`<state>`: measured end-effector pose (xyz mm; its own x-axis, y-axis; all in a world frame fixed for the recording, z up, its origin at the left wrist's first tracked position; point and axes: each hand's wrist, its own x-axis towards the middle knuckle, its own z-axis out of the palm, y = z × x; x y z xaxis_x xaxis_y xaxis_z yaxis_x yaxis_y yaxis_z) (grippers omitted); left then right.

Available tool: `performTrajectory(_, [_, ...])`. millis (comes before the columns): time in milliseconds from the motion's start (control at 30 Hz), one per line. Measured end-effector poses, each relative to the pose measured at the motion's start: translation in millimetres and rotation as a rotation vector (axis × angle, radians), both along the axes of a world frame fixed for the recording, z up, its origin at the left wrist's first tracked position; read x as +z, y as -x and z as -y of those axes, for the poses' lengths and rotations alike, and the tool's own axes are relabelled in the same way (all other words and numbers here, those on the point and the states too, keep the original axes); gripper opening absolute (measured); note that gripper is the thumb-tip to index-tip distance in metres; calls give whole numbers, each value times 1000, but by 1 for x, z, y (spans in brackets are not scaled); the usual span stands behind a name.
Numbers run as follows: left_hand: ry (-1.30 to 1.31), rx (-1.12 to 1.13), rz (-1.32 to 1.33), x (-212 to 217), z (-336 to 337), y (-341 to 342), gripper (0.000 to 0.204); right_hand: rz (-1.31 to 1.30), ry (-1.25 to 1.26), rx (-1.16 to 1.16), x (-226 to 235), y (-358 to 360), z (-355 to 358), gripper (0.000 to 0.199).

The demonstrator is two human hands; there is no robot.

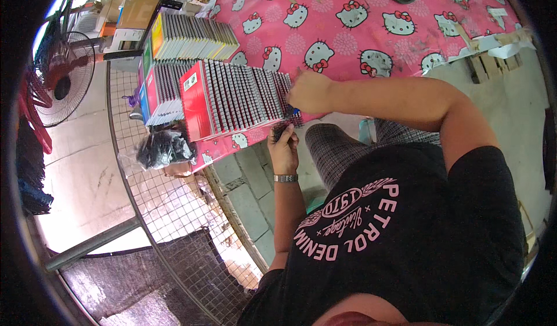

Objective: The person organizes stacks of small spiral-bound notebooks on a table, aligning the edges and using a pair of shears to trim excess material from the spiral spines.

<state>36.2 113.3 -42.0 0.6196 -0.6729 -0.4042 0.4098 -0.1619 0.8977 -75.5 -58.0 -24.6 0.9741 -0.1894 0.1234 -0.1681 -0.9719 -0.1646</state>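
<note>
A row of red-covered spiral notebooks stands on edge along the table's front, dark coils along its top. My right hand is closed at the right end of this row, against the last notebooks. A small blue bit shows just under it, too small to name. Below it, my left hand, a metal-banded watch on its wrist, has its fingers closed around a dark, bristly bundle beside the row's lower right corner. What the right hand grips is hidden.
Yellow-edged spiral notebooks and other notebooks stand behind and left of the red row. A pink cartoon-cat cloth covers the table. A black plastic bag hangs at its left edge. A fan and wire mesh are further left.
</note>
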Motion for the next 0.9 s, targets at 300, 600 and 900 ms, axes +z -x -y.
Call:
performTrajectory(300, [-3,-92,503,4,-6,8,18,108,77,-79,-18,15,5,25])
performTrajectory(600, [10,51,26,-9,8,4,22,-218,-98,-14,3,1,-1,23])
performTrajectory(900, [69,117,-86,-6,4,6,16,167,79,-44,-24,16,5,19])
